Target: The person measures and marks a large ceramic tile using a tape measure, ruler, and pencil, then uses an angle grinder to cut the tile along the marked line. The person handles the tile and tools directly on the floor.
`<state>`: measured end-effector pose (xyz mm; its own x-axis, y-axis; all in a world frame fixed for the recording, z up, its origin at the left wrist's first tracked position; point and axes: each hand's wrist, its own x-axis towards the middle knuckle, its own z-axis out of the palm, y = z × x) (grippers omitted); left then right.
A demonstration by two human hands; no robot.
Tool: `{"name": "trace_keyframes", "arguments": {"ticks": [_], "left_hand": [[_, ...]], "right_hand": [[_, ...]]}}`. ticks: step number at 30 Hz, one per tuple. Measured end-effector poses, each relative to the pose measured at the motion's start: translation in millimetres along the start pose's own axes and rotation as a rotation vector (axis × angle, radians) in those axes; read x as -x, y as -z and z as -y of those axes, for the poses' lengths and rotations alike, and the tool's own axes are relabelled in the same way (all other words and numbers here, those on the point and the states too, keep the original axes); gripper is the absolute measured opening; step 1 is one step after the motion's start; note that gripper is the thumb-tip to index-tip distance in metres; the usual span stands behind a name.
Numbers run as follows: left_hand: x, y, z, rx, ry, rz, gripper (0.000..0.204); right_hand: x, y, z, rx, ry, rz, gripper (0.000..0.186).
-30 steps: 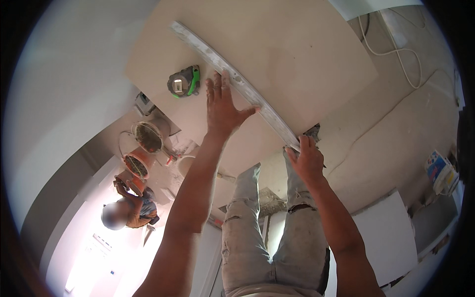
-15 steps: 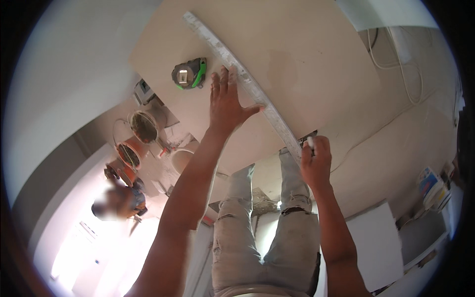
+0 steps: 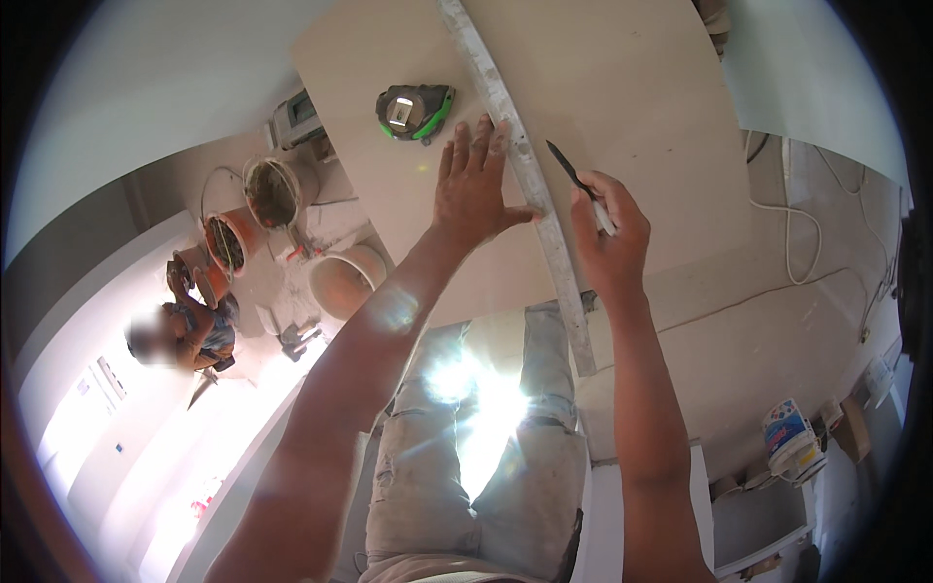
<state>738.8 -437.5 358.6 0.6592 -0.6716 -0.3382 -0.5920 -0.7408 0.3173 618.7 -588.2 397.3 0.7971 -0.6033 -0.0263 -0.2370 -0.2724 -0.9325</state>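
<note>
A large beige board point(image 3: 641, 117) carries a long, dusty metal straightedge point(image 3: 556, 253) running from its far edge toward my legs. My left hand point(image 3: 471, 185) lies with fingers spread on the board, the thumb and some fingertips touching the straightedge's left side. My right hand point(image 3: 614, 233) is closed around a slim black-and-white marking tool point(image 3: 569, 167), its dark tip pointing up and left just right of the straightedge. A black and green tape measure point(image 3: 413, 112) rests on the board above my left hand.
Several buckets point(image 3: 277, 194) and some tools point(image 3: 296, 340) are on the floor at left, where another person point(image 3: 204, 330) crouches. Loose cables point(image 3: 816, 233) run along the right. A printed white container point(image 3: 789, 437) stands at lower right, near a white panel edge point(image 3: 698, 466).
My right hand has left the lower end of the straightedge and moved up beside its middle with the marking tool. My left hand stays on the board. The view has shifted.
</note>
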Motion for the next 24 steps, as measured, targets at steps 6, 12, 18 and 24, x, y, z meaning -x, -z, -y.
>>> {"name": "trace_keyframes", "arguments": {"ticks": [6,12,18,24], "left_hand": [[-1,0,-2,-0.005,0.004,0.004,0.132],[-1,1,-1,-0.004,0.004,0.0,0.131],[-1,0,0,-0.019,-0.009,-0.006,0.131],[-1,0,0,-0.027,-0.001,0.005,0.132]], "right_hand": [[-7,-12,-9,0.056,0.001,0.053,0.021],[-14,-17,-15,0.059,0.03,0.069,0.021],[-16,-17,-10,0.047,0.017,0.096,0.018],[-12,-6,-5,0.053,-0.069,0.153,0.013]]}}
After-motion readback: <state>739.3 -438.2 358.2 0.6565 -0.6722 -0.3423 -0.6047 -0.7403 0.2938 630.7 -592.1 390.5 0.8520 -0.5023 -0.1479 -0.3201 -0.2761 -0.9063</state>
